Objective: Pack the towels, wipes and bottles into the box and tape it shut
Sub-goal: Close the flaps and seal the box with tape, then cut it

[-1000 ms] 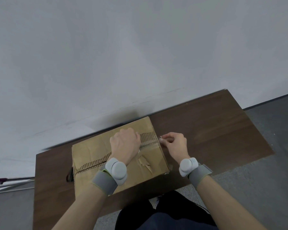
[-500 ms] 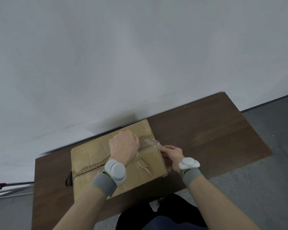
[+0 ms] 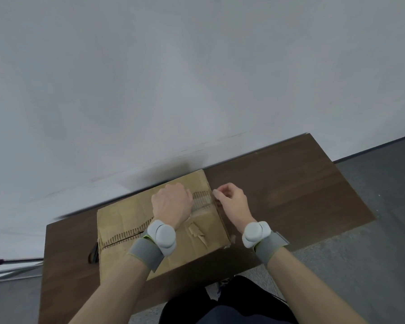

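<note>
A closed cardboard box [image 3: 126,220] with a torn, ragged top seam stands on the dark wooden table [image 3: 290,190]. My left hand [image 3: 171,203] rests as a fist on the seam near the box's right end. It curls over what looks like a clear tape roll, mostly hidden. A shiny clear tape strip [image 3: 202,203] runs along the seam from that hand to the right edge. My right hand [image 3: 232,202] hovers at the box's top right edge, thumb and fingers pinched on the strip's end. Towels, wipes and bottles are out of sight.
A small dark object [image 3: 92,252] lies on the table against the box's left side. A pale wall rises right behind the table. Grey carpet [image 3: 372,265] lies to the right, and my dark-clothed legs show below the table's near edge.
Half a second ago my right hand had dropped down the box's right side; it is now back up at the top right edge. My left hand stayed on the seam.
</note>
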Motion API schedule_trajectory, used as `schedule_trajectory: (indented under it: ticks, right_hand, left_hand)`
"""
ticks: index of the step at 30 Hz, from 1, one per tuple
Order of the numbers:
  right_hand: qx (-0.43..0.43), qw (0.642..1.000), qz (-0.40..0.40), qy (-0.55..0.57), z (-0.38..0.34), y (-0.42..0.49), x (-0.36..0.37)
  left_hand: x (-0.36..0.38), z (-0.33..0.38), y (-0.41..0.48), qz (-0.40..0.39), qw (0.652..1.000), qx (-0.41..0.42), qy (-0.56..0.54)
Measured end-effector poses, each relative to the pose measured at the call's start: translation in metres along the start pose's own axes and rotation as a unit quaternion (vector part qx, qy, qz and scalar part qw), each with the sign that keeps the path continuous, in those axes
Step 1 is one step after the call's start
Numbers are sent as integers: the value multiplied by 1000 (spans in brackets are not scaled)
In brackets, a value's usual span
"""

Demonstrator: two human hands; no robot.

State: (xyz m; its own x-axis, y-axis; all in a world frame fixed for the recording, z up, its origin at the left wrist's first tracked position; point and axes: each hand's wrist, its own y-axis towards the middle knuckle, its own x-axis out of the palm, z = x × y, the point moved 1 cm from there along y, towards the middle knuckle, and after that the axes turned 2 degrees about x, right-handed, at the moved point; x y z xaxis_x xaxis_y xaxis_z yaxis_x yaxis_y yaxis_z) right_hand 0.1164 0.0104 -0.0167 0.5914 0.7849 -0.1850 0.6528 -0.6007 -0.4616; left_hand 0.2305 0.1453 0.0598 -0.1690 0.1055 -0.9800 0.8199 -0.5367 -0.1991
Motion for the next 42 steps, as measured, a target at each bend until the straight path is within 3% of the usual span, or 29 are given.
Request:
schedule_trajectory:
  ticks: [3, 7, 11, 16, 19, 23, 25, 27, 30, 32, 36, 42]
  right_hand:
    - [-77, 996, -26, -37, -16, -4, 13]
    - [-90, 993, -33, -63, -17, -9, 19]
    - [-97, 994, -32, -49, -13, -10, 17]
    - [-91, 995, -16, -41, -10, -13, 19]
    - [-90, 995, -13, -38, -8, -14, 21]
    - [-100, 994, -19, -49, -9, -15, 20]
    - [-106, 992, -20, -58, -9, -14, 20]
    - [-111, 992, -17, -61, -9, -13, 20]
    - [-110, 992, -12, -57, -8, -11, 21]
    - [-108, 993, -12, -53, -7, -9, 21]
    - [-102, 993, -14, -55, -3, -8, 20]
    - [-107, 992, -11, -62, -2, -6, 21]
  left_hand:
    - [0, -1, 0, -3, 1000, 1, 7]
    - [-1, -6, 1, -19, 1000, 2, -16]
    - [-5, -20, 3, -62, 988, 22, -138]
    - [-11, -66, -10, -168, 893, 34, -417]
    - [-2, -91, -27, -218, 851, 73, -472]
    - [-1, -99, -34, -192, 838, 132, -493]
    - [-6, -97, -31, -160, 852, 147, -475]
    - [-12, -99, -23, -99, 903, 157, -389]
    - [-17, -115, -16, -18, 984, 116, -134]
    - [-17, -126, -22, 2, 998, 65, -11]
    - [-18, -137, -28, -45, 997, 65, -6]
    - [-27, -175, -30, -182, 958, 75, -210]
